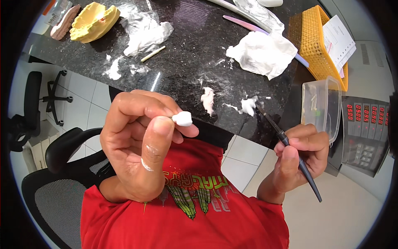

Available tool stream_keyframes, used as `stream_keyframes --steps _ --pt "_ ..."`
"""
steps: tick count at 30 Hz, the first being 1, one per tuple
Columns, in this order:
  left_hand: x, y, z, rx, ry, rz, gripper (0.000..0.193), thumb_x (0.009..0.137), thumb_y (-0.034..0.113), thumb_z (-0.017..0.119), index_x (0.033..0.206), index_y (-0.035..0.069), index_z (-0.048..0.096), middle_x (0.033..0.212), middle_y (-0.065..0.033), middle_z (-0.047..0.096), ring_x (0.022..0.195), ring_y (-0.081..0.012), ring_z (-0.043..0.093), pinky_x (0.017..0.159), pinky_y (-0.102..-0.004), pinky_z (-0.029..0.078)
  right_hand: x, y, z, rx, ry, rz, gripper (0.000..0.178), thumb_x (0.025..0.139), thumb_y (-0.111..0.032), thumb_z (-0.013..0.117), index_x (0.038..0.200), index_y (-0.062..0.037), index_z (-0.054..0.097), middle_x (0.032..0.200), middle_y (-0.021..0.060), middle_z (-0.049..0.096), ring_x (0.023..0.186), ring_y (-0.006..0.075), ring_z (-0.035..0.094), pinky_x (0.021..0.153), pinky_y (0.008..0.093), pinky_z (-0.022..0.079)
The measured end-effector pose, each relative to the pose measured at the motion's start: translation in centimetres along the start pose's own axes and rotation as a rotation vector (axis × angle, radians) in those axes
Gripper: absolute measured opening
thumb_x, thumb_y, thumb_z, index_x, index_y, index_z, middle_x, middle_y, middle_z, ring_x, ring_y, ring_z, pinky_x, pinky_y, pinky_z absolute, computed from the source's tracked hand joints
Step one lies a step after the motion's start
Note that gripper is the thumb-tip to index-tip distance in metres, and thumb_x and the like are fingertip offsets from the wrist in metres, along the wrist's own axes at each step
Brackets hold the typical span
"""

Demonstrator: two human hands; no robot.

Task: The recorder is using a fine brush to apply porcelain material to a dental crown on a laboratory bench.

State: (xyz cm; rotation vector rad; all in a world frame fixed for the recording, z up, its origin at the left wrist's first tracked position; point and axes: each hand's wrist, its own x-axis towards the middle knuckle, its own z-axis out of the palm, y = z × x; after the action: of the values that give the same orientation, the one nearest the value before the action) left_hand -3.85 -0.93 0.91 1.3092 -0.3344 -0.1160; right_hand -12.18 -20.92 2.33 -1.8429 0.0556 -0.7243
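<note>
My left hand (137, 141) is raised in front of the counter's near edge. Its thumb and fingertips pinch a small white tooth crown (183, 119), which seems to sit on a thin metal piece mostly hidden by the fingers. A smear of white paste marks the thumb. In my right hand (302, 155) a slim brush with a dark handle (282, 137) is held like a pen. The brush tip touches or nearly touches a small heap of white paste (248, 106) on the black countertop (186, 70). To the left of that heap lies a pinkish paste (208, 101).
Crumpled white tissues (265, 54) cover a pastel-coloured tool farther back. A yellow dental cast (93, 23) and a short stick (153, 54) lie at left. An orange basket (313, 45) with papers, a clear plastic box (319, 95) and a control panel (367, 128) stand at right.
</note>
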Motion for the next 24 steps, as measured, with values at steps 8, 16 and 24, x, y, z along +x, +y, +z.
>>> stream_keyframes --steps 8,16,24 --pt "0.0 0.1 -0.1 0.016 -0.009 0.011 0.012 0.093 0.012 0.046 0.094 0.0 0.044 0.087 -0.0127 0.052 0.062 -0.0148 0.058 0.056 -0.0223 0.048 -0.1 0.0 0.3 -0.074 0.048 -0.049 0.02 0.082 -0.015 0.062 0.082 -0.0015 0.048 0.066 0.0091 0.048 0.05 0.0083 0.042 0.045 0.0176 0.034" --pt "0.1 0.4 -0.2 0.039 -0.011 -0.011 0.013 0.093 0.013 0.046 0.094 0.0 0.045 0.087 -0.0131 0.051 0.061 -0.0153 0.057 0.055 -0.0224 0.047 -0.2 0.0 0.3 -0.091 0.039 -0.059 0.022 0.083 -0.017 0.064 0.082 -0.0014 0.048 0.066 0.0082 0.049 0.05 0.0078 0.043 0.047 0.0174 0.035" --pt "0.8 1.2 -0.4 0.096 -0.025 -0.07 0.016 0.093 0.015 0.05 0.09 0.0 0.048 0.086 -0.0127 0.053 0.059 -0.0135 0.058 0.051 -0.0196 0.045 0.0 0.4 -0.1 -0.012 -0.007 -0.094 0.022 0.084 -0.017 0.062 0.084 -0.0013 0.047 0.068 0.0092 0.049 0.052 0.0093 0.045 0.047 0.0174 0.036"
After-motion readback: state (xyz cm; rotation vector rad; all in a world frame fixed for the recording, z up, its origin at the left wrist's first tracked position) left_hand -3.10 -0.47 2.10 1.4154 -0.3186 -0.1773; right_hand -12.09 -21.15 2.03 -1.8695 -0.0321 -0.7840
